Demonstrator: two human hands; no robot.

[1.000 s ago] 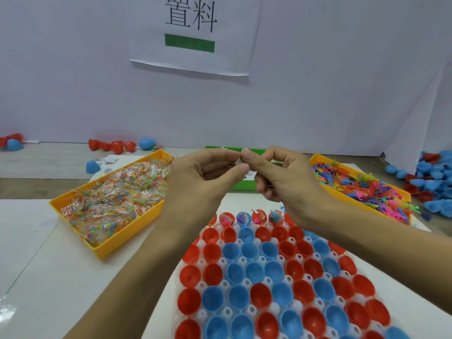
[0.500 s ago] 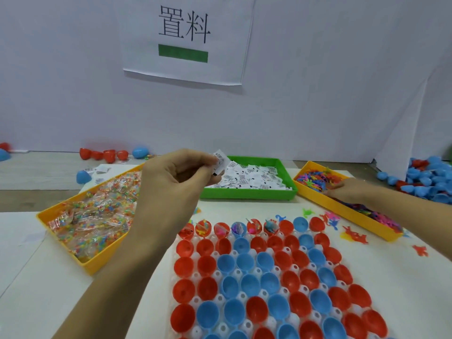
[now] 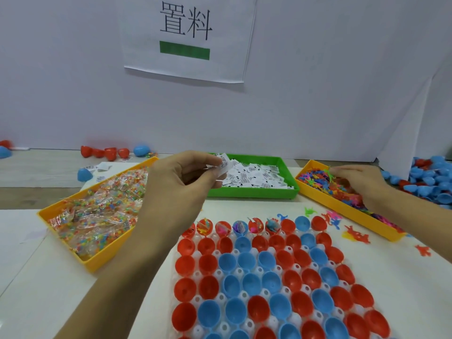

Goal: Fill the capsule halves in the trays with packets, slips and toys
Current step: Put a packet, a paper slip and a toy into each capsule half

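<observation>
A white tray (image 3: 221, 298) in front of me carries rows of red and blue capsule halves (image 3: 249, 282); several in the far row hold coloured pieces, the rest look bare inside. My left hand (image 3: 182, 184) hovers above the tray's far left corner and pinches white paper slips (image 3: 223, 165). My right hand (image 3: 359, 184) reaches into the yellow toy bin (image 3: 325, 201) at right, fingers curled among small coloured toys (image 3: 322, 178); whether they grip one is unclear. A green tray of slips (image 3: 256, 178) lies between the two hands.
A yellow bin of clear bead packets (image 3: 97, 211) stands at left. Loose toys (image 3: 352, 234) lie scattered on the table by the right bin. Spare capsule halves sit along the back wall (image 3: 105, 151) and in a heap at far right (image 3: 430, 177).
My hands have parted: the right one moved off to the toy bin and sank into the toys. The left one stays raised with the slips. The camera has tilted down slightly.
</observation>
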